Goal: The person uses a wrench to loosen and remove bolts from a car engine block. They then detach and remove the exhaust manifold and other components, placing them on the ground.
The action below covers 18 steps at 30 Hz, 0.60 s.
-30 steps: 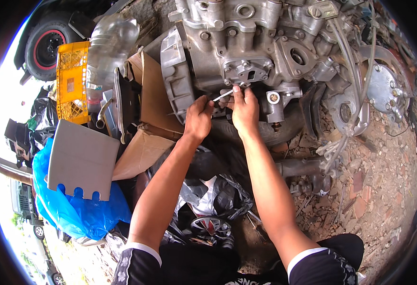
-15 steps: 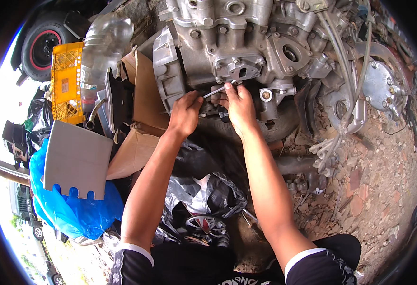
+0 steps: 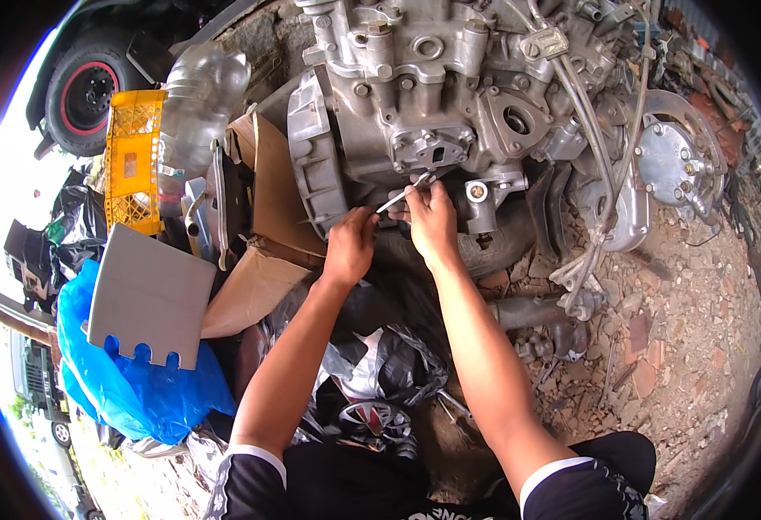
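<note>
A slim silver wrench (image 3: pixel 391 202) slants across the lower side of a large grey metal engine (image 3: pixel 372 126). My right hand (image 3: pixel 433 227) is closed around its upper part, with the thumb over the shaft and the fingers partly hidden behind. At the wrench's lower end, my left hand (image 3: pixel 351 249) is closed, its thumb and fingertips pinching the tip. The wrench's head lies just below a bolted cover plate (image 3: pixel 433 150); whether it sits on a bolt is too small to tell. Right of my right hand, a pipe fitting (image 3: pixel 482 192) juts from the engine.
To the left are an open cardboard box (image 3: pixel 276 186), a grey panel (image 3: pixel 151 295), a blue plastic bag (image 3: pixel 146 394) and a yellow crate (image 3: pixel 135 160). Black plastic bags (image 3: pixel 376 355) lie below my forearms. Hoses (image 3: pixel 607 165) hang at the right above rubble-strewn ground (image 3: pixel 649 347).
The view has shifted a little, so the engine and surroundings sit slightly differently. Both hands appear lower in the picture, still on the wrench, which keeps nearly the same slant.
</note>
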Each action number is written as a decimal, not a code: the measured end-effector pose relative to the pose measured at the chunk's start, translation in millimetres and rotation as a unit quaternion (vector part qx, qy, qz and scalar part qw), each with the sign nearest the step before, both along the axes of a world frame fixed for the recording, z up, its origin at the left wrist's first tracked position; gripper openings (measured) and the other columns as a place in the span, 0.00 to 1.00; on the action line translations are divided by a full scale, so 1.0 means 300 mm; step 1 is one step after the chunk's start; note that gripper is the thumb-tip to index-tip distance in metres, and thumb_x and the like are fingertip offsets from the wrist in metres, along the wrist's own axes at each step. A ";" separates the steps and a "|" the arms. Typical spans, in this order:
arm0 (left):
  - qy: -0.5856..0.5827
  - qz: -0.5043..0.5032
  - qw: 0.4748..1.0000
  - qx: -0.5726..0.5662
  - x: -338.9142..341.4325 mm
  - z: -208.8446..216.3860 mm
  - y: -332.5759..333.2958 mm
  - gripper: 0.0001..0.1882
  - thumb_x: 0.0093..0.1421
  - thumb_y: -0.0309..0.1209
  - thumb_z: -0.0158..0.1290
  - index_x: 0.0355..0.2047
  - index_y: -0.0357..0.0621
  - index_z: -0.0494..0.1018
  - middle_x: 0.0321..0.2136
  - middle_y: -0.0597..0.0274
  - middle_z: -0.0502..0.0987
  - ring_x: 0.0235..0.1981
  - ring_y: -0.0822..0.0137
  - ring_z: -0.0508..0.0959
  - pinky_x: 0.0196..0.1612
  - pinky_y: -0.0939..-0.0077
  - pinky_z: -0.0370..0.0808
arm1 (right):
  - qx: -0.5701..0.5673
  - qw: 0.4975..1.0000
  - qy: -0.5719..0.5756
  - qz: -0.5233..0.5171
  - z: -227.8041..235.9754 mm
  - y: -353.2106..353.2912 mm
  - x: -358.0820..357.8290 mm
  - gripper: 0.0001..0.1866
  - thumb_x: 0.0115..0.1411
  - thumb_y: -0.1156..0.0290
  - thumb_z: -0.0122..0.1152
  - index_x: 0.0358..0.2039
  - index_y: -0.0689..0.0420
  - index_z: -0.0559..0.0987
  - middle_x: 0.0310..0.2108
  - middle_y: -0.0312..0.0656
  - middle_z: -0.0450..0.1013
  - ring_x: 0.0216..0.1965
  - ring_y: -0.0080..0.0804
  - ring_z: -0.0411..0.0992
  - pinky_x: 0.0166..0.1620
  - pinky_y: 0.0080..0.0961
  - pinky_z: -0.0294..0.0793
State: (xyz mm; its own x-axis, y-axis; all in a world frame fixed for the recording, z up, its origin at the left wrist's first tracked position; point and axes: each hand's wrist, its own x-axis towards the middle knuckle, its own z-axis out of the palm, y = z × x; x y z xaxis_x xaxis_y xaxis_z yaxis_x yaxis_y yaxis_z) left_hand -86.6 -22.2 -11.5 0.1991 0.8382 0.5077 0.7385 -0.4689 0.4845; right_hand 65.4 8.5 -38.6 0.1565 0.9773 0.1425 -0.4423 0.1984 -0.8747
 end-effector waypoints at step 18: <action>-0.042 0.077 0.992 -0.091 0.079 -0.069 0.083 0.12 0.62 0.35 0.60 0.43 0.43 0.82 0.35 0.41 0.81 0.39 0.41 0.81 0.41 0.57 0.77 | 0.052 0.887 -0.418 -0.188 0.087 -0.005 0.079 0.14 0.66 0.69 0.59 0.42 0.69 0.73 0.32 0.61 0.79 0.37 0.60 0.79 0.40 0.48 0.78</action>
State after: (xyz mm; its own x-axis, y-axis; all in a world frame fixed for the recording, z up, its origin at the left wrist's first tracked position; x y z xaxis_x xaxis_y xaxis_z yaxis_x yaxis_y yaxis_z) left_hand -62.8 2.6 -32.2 0.0262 0.9349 0.3538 0.7480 -0.2531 0.6135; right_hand 89.0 6.9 -12.3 0.2660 0.8533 0.4485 0.4672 0.2928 -0.8343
